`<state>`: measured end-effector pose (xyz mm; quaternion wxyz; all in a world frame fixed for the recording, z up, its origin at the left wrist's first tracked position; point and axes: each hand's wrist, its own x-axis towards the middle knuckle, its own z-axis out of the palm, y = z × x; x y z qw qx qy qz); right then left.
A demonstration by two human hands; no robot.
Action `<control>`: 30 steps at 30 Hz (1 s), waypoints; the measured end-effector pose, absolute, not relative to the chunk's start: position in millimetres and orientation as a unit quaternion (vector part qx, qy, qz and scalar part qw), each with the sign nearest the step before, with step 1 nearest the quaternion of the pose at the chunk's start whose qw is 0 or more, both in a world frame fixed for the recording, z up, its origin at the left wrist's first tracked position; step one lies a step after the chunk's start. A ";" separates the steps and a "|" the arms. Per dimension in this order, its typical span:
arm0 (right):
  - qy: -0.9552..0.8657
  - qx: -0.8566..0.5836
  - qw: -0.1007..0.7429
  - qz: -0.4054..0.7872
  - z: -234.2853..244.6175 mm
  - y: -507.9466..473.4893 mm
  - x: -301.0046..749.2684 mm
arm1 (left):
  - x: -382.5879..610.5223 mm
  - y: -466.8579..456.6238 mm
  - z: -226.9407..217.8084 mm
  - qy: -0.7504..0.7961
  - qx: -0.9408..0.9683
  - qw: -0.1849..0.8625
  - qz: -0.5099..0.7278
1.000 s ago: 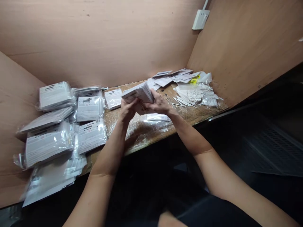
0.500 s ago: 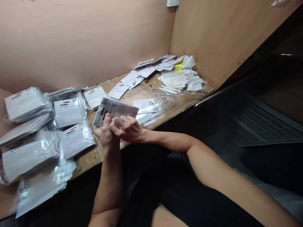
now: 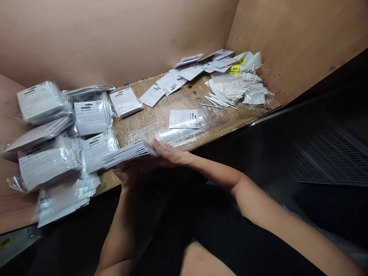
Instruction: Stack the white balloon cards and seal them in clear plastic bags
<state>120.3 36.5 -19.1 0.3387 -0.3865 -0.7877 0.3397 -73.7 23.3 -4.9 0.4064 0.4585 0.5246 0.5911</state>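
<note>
A stack of thin white printed packets [image 3: 128, 154] is held edge-on between my two hands over the table's front edge. My right hand [image 3: 166, 152] grips its right end, the thumb on top. Most of my left hand [image 3: 126, 174] is hidden below the stack, its fingers closed against the underside. Just beyond the stack's left end lies a bundle of packets in a clear bag [image 3: 97, 147]. A single printed packet [image 3: 184, 119] rests on clear film farther right on the table.
Several bagged bundles [image 3: 38, 101] are piled at the left of the wooden table [image 3: 135, 128]. Loose packets [image 3: 191, 71] lie along the back wall. White sticks [image 3: 230, 90] are heaped at the right, beside clear bags. A grey plastic crate [image 3: 330, 153] stands below, right.
Before, a packet with its printed face showing was in my hands; now the stack is tilted edge-on and several layers show. My right hand has shifted to its right end. The view has moved slightly.
</note>
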 end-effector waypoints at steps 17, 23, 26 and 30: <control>-0.187 -0.499 0.610 0.586 -42.9 -122.2 276.8 | -38.9 3.9 -58.9 0.365 0.887 0.162 0.234; -0.220 -0.489 0.555 0.636 -59.9 -113.5 249.9 | -48.4 -70.6 -72.9 0.484 0.707 0.290 0.427; -0.253 -0.484 0.542 0.639 -60.7 -104.8 249.1 | -37.5 -95.9 -63.3 0.559 0.428 0.491 0.513; -0.291 -0.491 0.516 0.639 -59.1 -102.0 256.1 | -15.6 -89.8 -45.4 0.484 0.166 0.750 0.421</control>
